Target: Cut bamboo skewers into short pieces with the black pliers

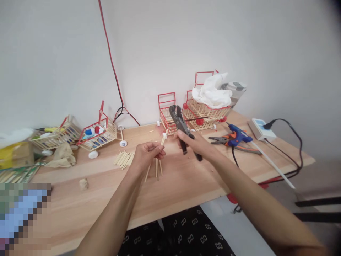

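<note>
My left hand [149, 151] is closed in a pinch around thin wooden sticks [164, 138], whose upper ends poke out above the fingertips. In my right hand [196, 143] is a dark hand cutter [181, 124] with a curved jaw, raised above the table just right of the sticks. Its jaw is apart from them. A few longer sticks [157, 169] lie on the wood below my left hand, partly hidden by it. Left of that hand sits a pile of short cut sticks [124, 160].
Small stick-built carts with red trim stand along the wall, one [167, 113] behind the cutter and others [97, 137] at left. A white plastic bag [213, 91] tops the right carts. Pliers [220, 139], a blue glue gun [238, 135] and a power strip [261, 128] lie right.
</note>
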The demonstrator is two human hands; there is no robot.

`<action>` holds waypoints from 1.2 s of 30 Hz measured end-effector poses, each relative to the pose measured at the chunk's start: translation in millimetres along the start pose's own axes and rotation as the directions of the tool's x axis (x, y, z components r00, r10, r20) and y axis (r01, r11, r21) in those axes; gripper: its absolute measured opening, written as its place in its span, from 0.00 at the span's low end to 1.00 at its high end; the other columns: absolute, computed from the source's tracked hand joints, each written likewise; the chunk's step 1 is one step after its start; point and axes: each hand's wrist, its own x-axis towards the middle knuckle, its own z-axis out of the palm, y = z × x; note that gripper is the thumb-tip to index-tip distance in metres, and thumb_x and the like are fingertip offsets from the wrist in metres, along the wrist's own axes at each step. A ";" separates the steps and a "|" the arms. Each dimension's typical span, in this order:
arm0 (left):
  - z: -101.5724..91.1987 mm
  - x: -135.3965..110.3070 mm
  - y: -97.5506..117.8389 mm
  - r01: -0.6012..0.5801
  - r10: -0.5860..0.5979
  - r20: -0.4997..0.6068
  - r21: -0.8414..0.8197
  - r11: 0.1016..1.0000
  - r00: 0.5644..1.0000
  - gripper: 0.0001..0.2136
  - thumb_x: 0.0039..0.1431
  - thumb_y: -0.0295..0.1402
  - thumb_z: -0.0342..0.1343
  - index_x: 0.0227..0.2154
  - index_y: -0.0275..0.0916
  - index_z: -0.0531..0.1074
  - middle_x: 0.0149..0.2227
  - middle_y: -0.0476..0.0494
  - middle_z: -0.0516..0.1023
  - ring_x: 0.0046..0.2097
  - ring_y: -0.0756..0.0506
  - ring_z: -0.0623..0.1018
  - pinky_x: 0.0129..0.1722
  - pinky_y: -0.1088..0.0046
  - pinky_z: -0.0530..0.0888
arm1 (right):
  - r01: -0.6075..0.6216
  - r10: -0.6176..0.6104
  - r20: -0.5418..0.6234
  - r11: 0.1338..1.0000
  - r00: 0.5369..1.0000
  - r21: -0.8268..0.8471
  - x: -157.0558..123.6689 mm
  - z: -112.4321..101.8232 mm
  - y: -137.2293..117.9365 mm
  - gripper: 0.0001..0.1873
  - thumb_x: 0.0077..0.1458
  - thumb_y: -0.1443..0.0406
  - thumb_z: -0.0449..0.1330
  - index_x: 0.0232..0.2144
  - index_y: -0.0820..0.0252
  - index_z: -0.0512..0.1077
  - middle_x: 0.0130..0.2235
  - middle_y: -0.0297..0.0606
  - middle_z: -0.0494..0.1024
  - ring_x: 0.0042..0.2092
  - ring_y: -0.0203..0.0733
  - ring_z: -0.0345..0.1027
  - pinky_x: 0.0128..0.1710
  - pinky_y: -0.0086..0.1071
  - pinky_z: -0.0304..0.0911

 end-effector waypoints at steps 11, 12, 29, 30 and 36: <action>4.9 -6.8 10.6 -0.036 0.035 0.058 0.018 0.999 0.998 0.10 0.49 0.35 0.61 0.25 0.31 0.74 0.24 0.44 0.77 0.24 0.52 0.73 0.27 0.77 0.70 | -0.216 0.361 0.287 0.876 0.887 -0.432 -55.0 -42.4 -31.2 0.35 0.52 0.39 0.42 0.34 0.60 0.73 0.36 0.40 0.77 0.33 0.40 0.69 0.33 0.30 0.60; 4.7 -6.8 9.8 -0.026 0.026 0.072 0.001 1.000 0.997 0.10 0.49 0.35 0.61 0.25 0.31 0.74 0.24 0.44 0.77 0.24 0.52 0.73 0.27 0.78 0.70 | -0.217 0.359 0.286 0.877 0.888 -0.428 -54.9 -41.2 -30.6 0.36 0.52 0.39 0.43 0.35 0.61 0.73 0.35 0.41 0.77 0.32 0.40 0.68 0.32 0.30 0.60; 10.2 -8.4 8.2 0.093 -0.094 0.170 0.010 0.996 0.981 0.09 0.47 0.34 0.62 0.25 0.31 0.73 0.24 0.45 0.77 0.24 0.52 0.74 0.27 0.78 0.71 | -0.221 0.324 0.295 0.916 0.899 -0.334 -48.9 -26.9 -27.4 0.37 0.52 0.39 0.43 0.32 0.66 0.73 0.24 0.39 0.71 0.23 0.34 0.64 0.21 0.25 0.59; 10.5 -8.6 8.4 0.092 -0.093 0.167 0.015 0.996 0.982 0.09 0.47 0.34 0.62 0.25 0.31 0.73 0.24 0.45 0.77 0.24 0.52 0.74 0.27 0.78 0.72 | -0.219 0.322 0.288 0.915 0.902 -0.338 -48.9 -26.8 -26.7 0.37 0.52 0.39 0.43 0.32 0.66 0.73 0.24 0.39 0.71 0.23 0.34 0.64 0.20 0.25 0.59; 12.6 -10.2 10.0 0.093 -0.099 0.140 0.046 0.995 0.985 0.09 0.46 0.34 0.62 0.24 0.31 0.73 0.23 0.44 0.77 0.23 0.52 0.74 0.26 0.77 0.72 | -0.212 0.321 0.233 0.894 0.918 -0.395 -49.4 -26.0 -20.9 0.37 0.51 0.38 0.44 0.30 0.65 0.73 0.23 0.39 0.72 0.21 0.34 0.65 0.19 0.25 0.58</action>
